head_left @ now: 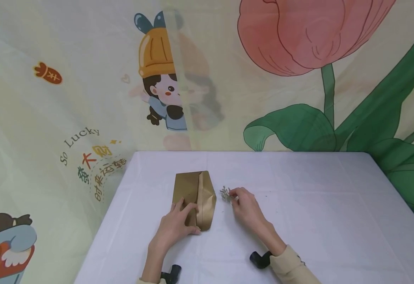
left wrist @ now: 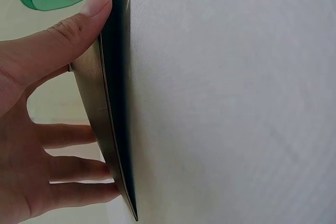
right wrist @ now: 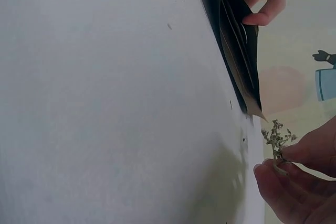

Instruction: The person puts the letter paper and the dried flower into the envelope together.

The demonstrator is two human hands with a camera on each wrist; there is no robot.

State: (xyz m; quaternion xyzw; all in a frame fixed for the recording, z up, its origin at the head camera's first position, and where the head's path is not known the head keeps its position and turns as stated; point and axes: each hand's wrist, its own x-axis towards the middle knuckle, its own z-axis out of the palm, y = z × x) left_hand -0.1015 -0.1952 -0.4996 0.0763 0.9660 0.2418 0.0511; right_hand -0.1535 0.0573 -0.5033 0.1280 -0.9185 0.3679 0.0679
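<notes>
A gold paper envelope (head_left: 186,185) lies on the table with its flap side toward the right. Its mouth gapes in the right wrist view, showing a dark inside (right wrist: 239,30). My left hand (head_left: 173,227) holds the envelope near its lower end, thumb at the near edge. Several fingers (left wrist: 79,169) of that hand rest on the paper in the left wrist view. To the right of the envelope, my right hand (head_left: 247,209) pinches a small dried sprig (head_left: 225,193) between thumb and fingertips. The sprig (right wrist: 278,137) is held apart from the envelope, its stem end toward the palm.
A white cloth (head_left: 317,221) covers the table. Tiny dark crumbs (right wrist: 230,105) lie on it near the envelope. Printed curtains (head_left: 288,35) hang behind the table's far edge. Black devices (head_left: 260,260) sit at both wrists.
</notes>
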